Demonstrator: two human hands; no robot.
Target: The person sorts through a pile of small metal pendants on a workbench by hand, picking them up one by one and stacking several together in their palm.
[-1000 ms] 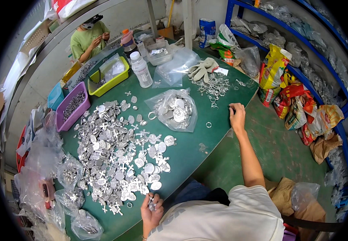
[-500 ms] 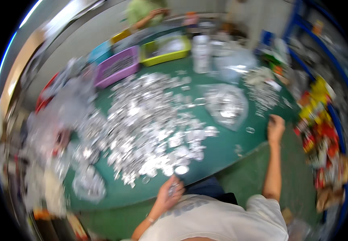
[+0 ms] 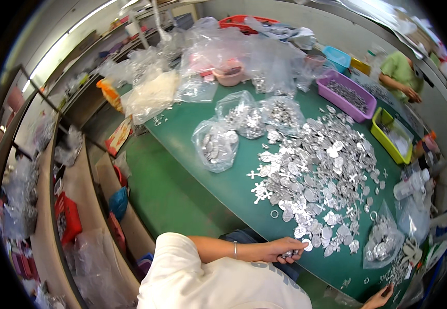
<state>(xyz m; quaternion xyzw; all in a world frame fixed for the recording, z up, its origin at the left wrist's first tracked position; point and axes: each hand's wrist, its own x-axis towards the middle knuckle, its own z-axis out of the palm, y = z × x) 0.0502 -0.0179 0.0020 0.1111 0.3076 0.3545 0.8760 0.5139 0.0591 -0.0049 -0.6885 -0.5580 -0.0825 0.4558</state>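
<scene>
My left hand (image 3: 284, 251) is curled around several small silver metal pieces (image 3: 289, 254), seemingly medals, at the table's near edge. Its fingertips lie beside a round silver medal (image 3: 307, 245) at the front of a wide pile of silver medals and small crosses (image 3: 332, 170). Low on the right, partly cut off by the picture's rim, my right hand (image 3: 379, 298) has its fingers closed together next to a heap of small silver parts (image 3: 397, 271). Whatever those fingers pinch is too small to make out. A clear bag of metal pieces (image 3: 383, 242) lies between that heap and the pile.
Clear bags of silver pieces (image 3: 216, 144) sit left of the pile. A purple bin (image 3: 346, 95), a lime bin (image 3: 392, 135) and a white bottle (image 3: 411, 184) stand along the far right side. Another person (image 3: 403, 77) is beyond. Wooden shelves (image 3: 71, 216) stand at left.
My view has swung to the left, so the table appears turned and the shelves at left show. The left hand still holds silver pieces; the right hand is now near the small-parts heap.
</scene>
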